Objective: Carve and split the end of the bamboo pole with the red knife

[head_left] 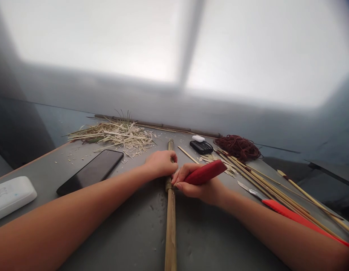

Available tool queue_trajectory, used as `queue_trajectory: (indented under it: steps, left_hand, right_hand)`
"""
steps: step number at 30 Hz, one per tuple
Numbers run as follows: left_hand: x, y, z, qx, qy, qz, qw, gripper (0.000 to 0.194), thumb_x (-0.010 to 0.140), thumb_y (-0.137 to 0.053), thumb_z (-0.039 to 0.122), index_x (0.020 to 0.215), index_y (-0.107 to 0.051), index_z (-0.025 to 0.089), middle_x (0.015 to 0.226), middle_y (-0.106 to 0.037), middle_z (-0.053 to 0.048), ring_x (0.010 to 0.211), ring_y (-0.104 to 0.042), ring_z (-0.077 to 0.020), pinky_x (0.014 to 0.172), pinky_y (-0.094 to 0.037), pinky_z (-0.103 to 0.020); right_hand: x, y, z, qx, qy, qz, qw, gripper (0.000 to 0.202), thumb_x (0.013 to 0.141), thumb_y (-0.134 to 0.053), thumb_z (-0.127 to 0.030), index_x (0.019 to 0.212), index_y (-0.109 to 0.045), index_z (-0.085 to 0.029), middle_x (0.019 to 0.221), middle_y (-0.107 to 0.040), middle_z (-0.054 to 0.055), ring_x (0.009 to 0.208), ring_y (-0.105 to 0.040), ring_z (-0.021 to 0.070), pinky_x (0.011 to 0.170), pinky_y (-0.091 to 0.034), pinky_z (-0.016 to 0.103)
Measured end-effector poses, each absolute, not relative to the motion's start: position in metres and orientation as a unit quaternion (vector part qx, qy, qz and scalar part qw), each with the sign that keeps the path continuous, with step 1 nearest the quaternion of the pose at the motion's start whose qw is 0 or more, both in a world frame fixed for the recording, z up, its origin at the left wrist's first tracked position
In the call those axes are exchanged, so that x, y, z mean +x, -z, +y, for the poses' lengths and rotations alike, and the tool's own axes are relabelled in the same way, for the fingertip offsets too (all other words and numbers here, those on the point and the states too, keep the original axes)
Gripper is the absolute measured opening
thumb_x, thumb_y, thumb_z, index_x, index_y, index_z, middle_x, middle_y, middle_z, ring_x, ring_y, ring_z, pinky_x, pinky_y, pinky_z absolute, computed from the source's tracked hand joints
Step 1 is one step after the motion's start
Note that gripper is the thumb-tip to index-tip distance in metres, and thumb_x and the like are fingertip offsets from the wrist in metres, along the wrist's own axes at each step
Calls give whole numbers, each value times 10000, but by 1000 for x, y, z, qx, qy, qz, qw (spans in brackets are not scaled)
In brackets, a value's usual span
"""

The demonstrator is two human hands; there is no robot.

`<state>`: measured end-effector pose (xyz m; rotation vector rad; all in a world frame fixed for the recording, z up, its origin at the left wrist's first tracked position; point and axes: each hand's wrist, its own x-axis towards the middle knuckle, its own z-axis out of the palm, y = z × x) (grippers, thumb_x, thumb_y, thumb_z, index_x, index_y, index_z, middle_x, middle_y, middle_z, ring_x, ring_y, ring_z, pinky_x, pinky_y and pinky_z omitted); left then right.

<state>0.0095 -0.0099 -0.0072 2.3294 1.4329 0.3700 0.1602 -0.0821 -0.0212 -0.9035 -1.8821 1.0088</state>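
Head view: bamboo pole (171,229) runs from mid-table (129,241) toward the near edge. Our left hand (161,163) grips its far part, apparently steadying it; our right hand (201,190) clasps a red-handled tool (205,173), tip hidden. Phone (91,171) sits apart, toward the left edge.

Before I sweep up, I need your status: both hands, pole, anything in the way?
Left hand closed on bamboo pole. Right hand gripping red handle, fingers by pole's joint. Shavings pile, phone left of pole, clear.
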Motion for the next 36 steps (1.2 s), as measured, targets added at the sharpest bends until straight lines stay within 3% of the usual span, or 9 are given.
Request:
queue_trajectory:
  steps: [10, 22, 32, 36]
  left_hand:
    - [14, 5, -16, 827, -124, 522, 169, 221, 680, -589, 350, 858, -712, 305, 879, -722, -5, 850, -653, -241, 664, -466, -290]
    - [10, 6, -9, 845, -97, 489, 193, 292, 796, -528, 400, 1030, -668, 295, 1099, -701, -4, 981, -641, -231, 802, -485, -304]
    - [9, 7, -8, 846, -98, 486, 193, 300, 829, -447, 336, 1043, -650, 279, 1029, -717, -8, 933, -647, -224, 759, -482, -303]
    - [9, 7, -8, 849, -94, 484, 192, 302, 827, -459, 378, 1044, -648, 286, 972, -725, -7, 910, -653, -228, 747, -485, -305]
  right_hand:
    - [150, 10, -91, -411, -374, -763, 332, 79, 716, -700, -237, 700, -657, -174, 671, -641, 13, 600, -532, 122, 550, -430, 236]
    - [157, 23, -82, -392, -428, -709, 400, 85, 694, -714, -233, 704, -642, -188, 834, -732, 53, 790, -664, 190, 735, -530, 330]
    - [153, 18, -89, -372, -372, -748, 404, 71, 704, -687, -179, 688, -620, -194, 813, -721, 47, 777, -663, 182, 711, -532, 305]
    - [153, 20, -87, -375, -394, -733, 408, 79, 697, -691, -204, 687, -614, -191, 801, -716, 48, 771, -665, 185, 707, -532, 307]
